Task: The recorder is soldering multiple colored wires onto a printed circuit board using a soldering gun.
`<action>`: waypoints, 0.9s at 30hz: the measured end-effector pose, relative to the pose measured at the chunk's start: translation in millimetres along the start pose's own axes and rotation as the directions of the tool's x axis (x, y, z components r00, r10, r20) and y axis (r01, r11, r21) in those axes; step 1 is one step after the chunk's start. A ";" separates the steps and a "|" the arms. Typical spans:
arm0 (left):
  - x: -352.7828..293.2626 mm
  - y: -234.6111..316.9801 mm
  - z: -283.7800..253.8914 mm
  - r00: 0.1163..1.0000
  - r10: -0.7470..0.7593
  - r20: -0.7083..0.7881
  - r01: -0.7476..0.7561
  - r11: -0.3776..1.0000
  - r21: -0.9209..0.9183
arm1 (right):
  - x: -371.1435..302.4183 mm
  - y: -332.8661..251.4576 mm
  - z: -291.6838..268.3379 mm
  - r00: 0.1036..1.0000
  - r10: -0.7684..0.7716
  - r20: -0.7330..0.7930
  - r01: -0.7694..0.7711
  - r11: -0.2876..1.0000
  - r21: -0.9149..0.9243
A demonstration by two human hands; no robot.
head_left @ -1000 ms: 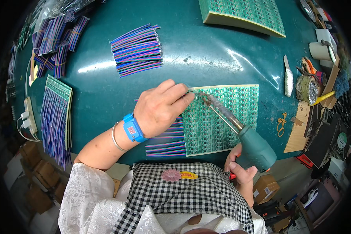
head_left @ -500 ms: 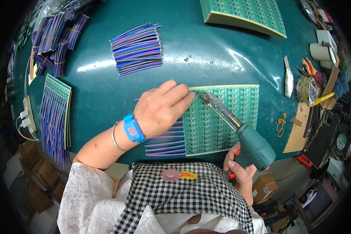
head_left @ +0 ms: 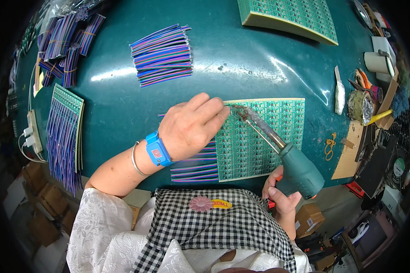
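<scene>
A green circuit board panel (head_left: 259, 141) lies on the bench before me, with rows of coloured flat wires (head_left: 193, 174) running off its left side. My left hand (head_left: 191, 125), fingers pinched together, rests over the panel's upper left corner. Wire ends stick out to the left from beneath that hand; the pinch itself is mostly hidden. In my right hand (head_left: 280, 193) is a teal soldering gun (head_left: 299, 170), held by its handle at the panel's lower right. Its dark tip and thin feed tube reach the panel's top edge, right beside my left fingertips.
Loose flat wires (head_left: 163, 57) lie in a pile beyond my hands. At left sit a wired panel (head_left: 64, 132), banded wire bundles (head_left: 61, 43) and a power strip (head_left: 33, 132). Stacked panels (head_left: 289, 20) stand far right. A foil-wrapped knife (head_left: 339, 95) and a solder roll (head_left: 361, 107) lie right.
The soldering gun's tip has shifted slightly at the panel's top edge. Both hands keep nearly the same places and grips; the whole view has moved a little.
</scene>
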State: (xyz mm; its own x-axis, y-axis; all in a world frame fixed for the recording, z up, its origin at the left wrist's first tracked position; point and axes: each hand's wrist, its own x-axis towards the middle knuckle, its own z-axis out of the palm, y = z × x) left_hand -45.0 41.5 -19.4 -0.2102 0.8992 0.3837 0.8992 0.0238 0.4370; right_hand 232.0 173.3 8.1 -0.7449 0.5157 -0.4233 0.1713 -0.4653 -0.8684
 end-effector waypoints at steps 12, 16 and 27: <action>0.4 1.1 2.4 1.000 0.000 -0.018 0.000 1.000 0.011 | 1.0 -6.1 5.7 0.998 0.001 -0.059 0.001 0.999 0.035; 0.2 1.1 2.0 1.000 -0.002 -0.016 0.002 1.000 0.011 | 3.0 -16.3 9.9 0.992 -0.052 -0.111 0.057 0.998 0.039; -0.2 0.5 -1.8 1.000 -0.020 0.023 0.020 1.000 -0.010 | 3.3 -30.3 -26.1 0.907 -0.371 -0.199 0.410 0.886 0.216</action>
State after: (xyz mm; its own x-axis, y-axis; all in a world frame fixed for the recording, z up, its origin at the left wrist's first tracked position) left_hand -45.2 40.5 -17.8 -0.2190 0.9083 0.3563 0.8908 0.0370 0.4530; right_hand 241.2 207.9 26.3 -0.6113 0.7833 -0.1129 -0.2926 -0.3562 -0.8874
